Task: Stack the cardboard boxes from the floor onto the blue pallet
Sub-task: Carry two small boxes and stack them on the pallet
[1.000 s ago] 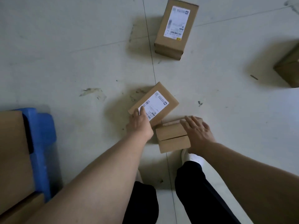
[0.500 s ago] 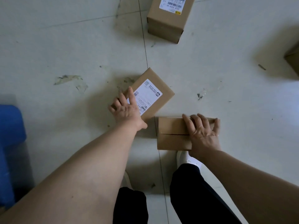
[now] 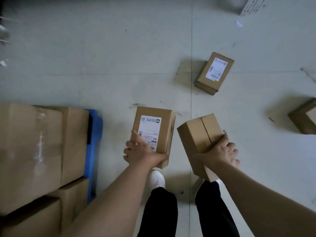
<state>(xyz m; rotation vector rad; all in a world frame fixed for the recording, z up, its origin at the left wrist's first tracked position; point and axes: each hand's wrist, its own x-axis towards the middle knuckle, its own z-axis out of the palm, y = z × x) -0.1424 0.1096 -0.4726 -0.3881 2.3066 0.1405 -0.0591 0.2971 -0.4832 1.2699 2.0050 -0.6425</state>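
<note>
Pale concrete floor spreads beneath the person. The left hand clasps the near end of a labelled box, thumb across the label, holding it in the air just right of the blue pallet. The right hand, farther from the pallet, curls round the near end of a plain box, which hangs tilted. Each box is carried one-handed, so both are probably light and stiff. An end grip may let them swing, and a hold under the middle would be steadier. Large stacked boxes already cover most of the pallet. Well away from it lie a second labelled box and an edge box. No obstacle lies between the held boxes and the pallet.
</note>
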